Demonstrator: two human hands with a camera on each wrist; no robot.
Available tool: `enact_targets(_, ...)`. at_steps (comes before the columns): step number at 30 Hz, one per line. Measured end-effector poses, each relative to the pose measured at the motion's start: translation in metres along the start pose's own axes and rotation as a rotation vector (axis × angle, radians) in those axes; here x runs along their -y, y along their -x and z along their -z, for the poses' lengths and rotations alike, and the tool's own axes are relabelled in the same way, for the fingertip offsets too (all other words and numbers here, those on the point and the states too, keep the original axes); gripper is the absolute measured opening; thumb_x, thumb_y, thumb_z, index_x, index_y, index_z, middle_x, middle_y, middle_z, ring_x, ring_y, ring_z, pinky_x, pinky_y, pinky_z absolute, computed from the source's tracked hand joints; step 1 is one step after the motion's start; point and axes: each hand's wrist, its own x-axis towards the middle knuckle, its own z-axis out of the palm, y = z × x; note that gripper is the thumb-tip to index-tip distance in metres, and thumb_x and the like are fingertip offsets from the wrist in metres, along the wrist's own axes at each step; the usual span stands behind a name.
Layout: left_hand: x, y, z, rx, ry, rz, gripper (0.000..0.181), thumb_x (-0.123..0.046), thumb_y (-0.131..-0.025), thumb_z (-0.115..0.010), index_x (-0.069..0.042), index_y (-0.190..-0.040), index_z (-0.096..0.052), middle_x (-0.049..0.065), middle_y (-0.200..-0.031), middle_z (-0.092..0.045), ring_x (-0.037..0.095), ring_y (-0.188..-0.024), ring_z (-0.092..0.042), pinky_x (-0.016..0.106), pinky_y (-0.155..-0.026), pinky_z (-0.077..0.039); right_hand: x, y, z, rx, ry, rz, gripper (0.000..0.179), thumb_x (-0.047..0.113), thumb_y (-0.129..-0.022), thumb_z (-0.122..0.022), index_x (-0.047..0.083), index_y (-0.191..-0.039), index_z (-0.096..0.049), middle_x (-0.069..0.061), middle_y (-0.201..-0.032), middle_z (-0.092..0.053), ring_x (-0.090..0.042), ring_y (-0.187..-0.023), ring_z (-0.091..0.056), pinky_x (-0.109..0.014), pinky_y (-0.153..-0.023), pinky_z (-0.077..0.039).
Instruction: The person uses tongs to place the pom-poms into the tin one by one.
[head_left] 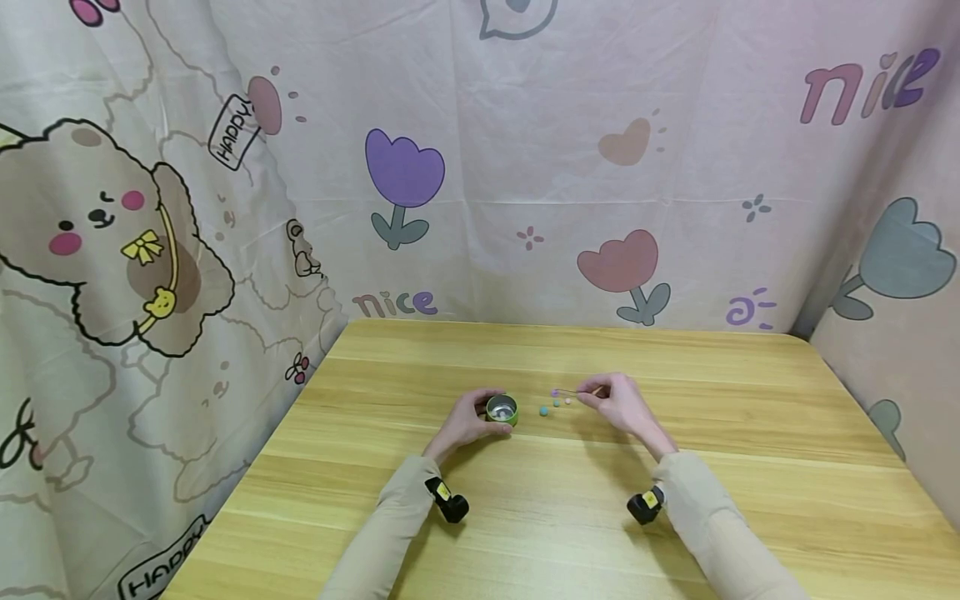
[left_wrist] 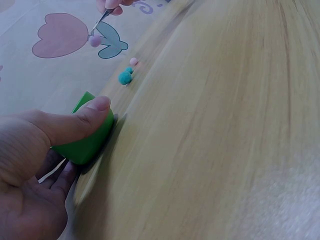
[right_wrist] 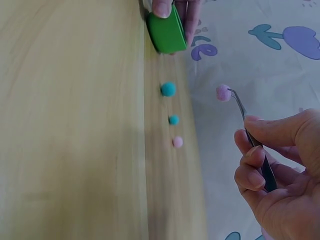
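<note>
My left hand [head_left: 472,419] grips a small round green tin [head_left: 502,422] between thumb and fingers, its open top and silvery inside facing up. Curved-tip tweezers [right_wrist: 255,145] are pinched in my right hand [right_wrist: 280,165]. A purple pompom [right_wrist: 223,93] sits at the tweezers' tips, raised above the table. Between the hands lie a larger teal pompom [right_wrist: 168,89], a smaller teal pompom [right_wrist: 173,119] and a small pink pompom [right_wrist: 177,142], roughly in a line leading away from the tin.
The wood-grain table [head_left: 525,517] reaches back to a printed curtain [head_left: 517,167] that hangs behind it and along its sides. Black wrist cameras are strapped to the left sleeve [head_left: 405,492] and the right sleeve [head_left: 697,492].
</note>
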Motion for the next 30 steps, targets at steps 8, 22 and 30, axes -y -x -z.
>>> enact_targets(8,-0.016,0.005,0.001,0.024,0.012,0.010,0.063,0.003,-0.080,-0.081,0.013,-0.135,-0.053,0.033,-0.133,-0.059,0.048,-0.124,-0.058,0.058,-0.110,-0.046,0.010,-0.002,-0.005,0.003,-0.032,0.011,0.012,0.010,-0.090,-0.073,0.001,-0.097,-0.076,-0.015,-0.088,-0.075,-0.008,-0.063,-0.056,-0.018,-0.052,-0.044)
enact_targets(22,0.001,0.000,0.001,0.004,-0.006,-0.006,0.064,-0.005,-0.076,-0.087,0.003,-0.133,-0.059,0.023,-0.131,-0.064,0.039,-0.121,-0.063,0.050,-0.109,-0.050,0.024,-0.006,-0.019,0.047,-0.068,0.056,0.011,0.007,-0.090,-0.072,0.000,-0.097,-0.076,-0.021,-0.087,-0.074,-0.004,-0.055,-0.047,-0.017,-0.046,-0.036)
enact_targets(30,-0.001,0.000,0.002,0.012,-0.005,-0.008,0.064,-0.005,-0.076,-0.087,0.004,-0.133,-0.059,0.024,-0.131,-0.064,0.039,-0.120,-0.063,0.049,-0.108,-0.051,0.030,-0.010,-0.027,0.061,-0.058,0.071,0.010,0.008,-0.090,-0.072,0.001,-0.096,-0.076,-0.013,-0.087,-0.075,-0.004,-0.055,-0.047,-0.017,-0.046,-0.035)
